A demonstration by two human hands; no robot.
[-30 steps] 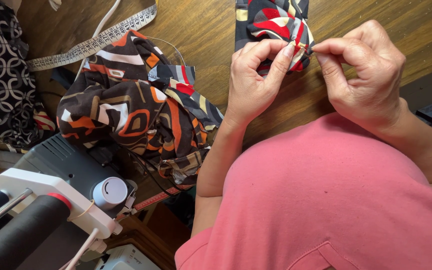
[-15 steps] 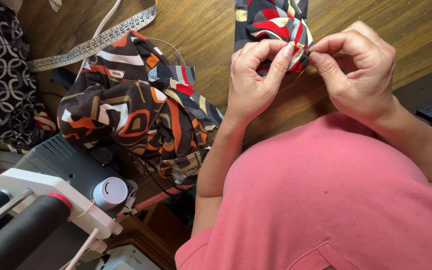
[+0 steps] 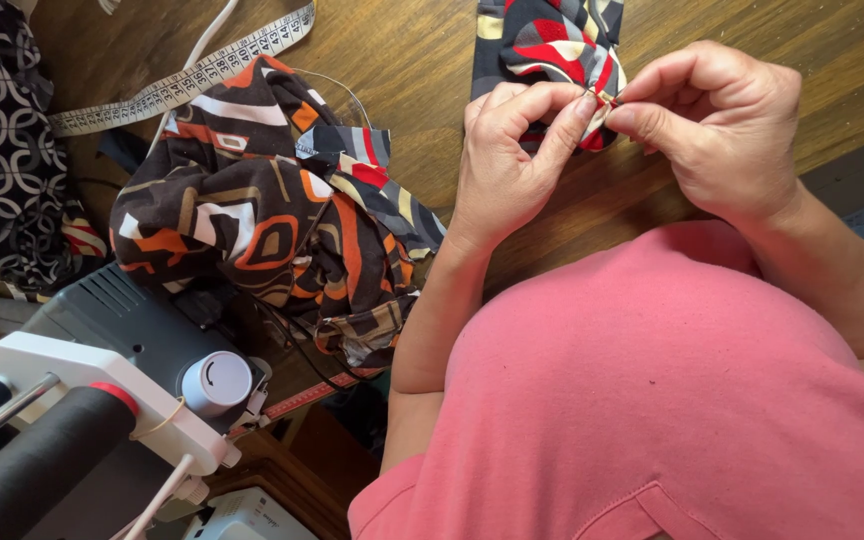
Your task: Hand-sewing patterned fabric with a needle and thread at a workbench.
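Seen from above, a person in a pink shirt [image 3: 652,400] worked at a wooden table [image 3: 422,70]. In the upper right of the frame, the left hand [image 3: 507,165] and right hand [image 3: 722,125] met, fingertips pinched narrowly on the edge of a red, black and grey patterned fabric piece [image 3: 547,40]. A brown-orange fabric heap [image 3: 252,220] lay at centre left, a tape measure [image 3: 182,85] at upper left, and a sewing machine [image 3: 102,400] at lower left.

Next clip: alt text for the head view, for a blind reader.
Left hand and right hand pinch a small fold of red, black and grey patterned fabric over a wooden table. To the left lie a bundle of orange-brown patterned cloth and a measuring tape.
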